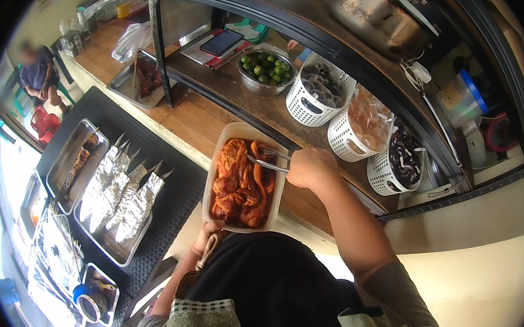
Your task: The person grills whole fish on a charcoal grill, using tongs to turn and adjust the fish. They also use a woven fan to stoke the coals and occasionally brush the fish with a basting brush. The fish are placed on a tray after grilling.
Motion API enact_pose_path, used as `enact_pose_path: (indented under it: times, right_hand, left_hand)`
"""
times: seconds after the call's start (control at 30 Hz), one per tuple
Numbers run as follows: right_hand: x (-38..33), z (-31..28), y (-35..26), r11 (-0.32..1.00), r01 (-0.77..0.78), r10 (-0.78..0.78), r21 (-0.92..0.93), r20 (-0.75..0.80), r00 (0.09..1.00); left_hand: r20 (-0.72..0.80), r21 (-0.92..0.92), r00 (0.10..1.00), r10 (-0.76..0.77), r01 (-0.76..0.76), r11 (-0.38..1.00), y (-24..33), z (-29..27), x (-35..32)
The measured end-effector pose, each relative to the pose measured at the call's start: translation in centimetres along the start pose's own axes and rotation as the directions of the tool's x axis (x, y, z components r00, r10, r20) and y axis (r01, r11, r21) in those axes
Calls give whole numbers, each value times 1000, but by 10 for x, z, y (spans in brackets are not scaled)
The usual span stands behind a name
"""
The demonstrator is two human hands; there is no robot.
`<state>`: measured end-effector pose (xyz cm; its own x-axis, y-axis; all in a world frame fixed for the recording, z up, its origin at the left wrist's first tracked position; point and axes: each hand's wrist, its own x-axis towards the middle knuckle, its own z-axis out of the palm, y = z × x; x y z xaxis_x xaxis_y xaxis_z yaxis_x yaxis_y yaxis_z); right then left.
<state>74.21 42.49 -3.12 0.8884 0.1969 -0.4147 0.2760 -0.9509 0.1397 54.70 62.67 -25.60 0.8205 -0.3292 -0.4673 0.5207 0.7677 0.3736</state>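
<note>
left side: black surface [180,193], with a metal tray [125,249] of foil-wrapped pieces [136,204] lying nearest its right edge. left grip [207,233]: closed on the near left corner of a pale plastic container [233,130], thumb at the rim; the fingers underneath are hidden. container appears held up in front of the apron, by the near edge of the wooden surface [185,123]; whether it also rests on that edge, cannot tell. inside: red-coated meat [232,179] in dark red liquid, heaped toward the left wall, one long strip nearer the right wall. tongs [267,165] enter over the right wall, arms slightly parted, tips at the meat; whether they pinch a piece, cannot tell. right grip [313,166]: closed around the tongs' handle end, just outside the right wall. further right: three white baskets [307,105] in a row on the shelf. judgement on technique: keep the container level, since the liquid could spill over the near wall; take each piece near its middle, squeeze firmly because the coating is likely slippery, and let it drip inside the rim.
</note>
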Motion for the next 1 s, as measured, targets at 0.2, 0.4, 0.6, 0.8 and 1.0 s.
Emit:
enact_pose_path:
  times: [0.2,0.4,0.6,0.8,1.0]
  right_hand:
    - [3,16,21,999,-16,16,36,-20,1000]
    - [-48,6,55,984,44,-40,170,-28,999]
    - [-89,-7,77,901,99,-79,423,-64,995]
    - [-78,25,47,983,79,-87,167,40,995]
    - [-66,32,24,990,80,-94,116,125,988]
  left_hand:
    - [-36,-65,994,103,-105,992,-7,-23,22]
    - [-49,-75,997,59,-63,995,-9,-38,24]
    - [-46,-101,999,29,-34,994,-5,-25,19]
    - [-68,-57,997,42,-46,997,-1,-18,18]
    - [-56,-28,997,54,-56,998,1,-13,15]
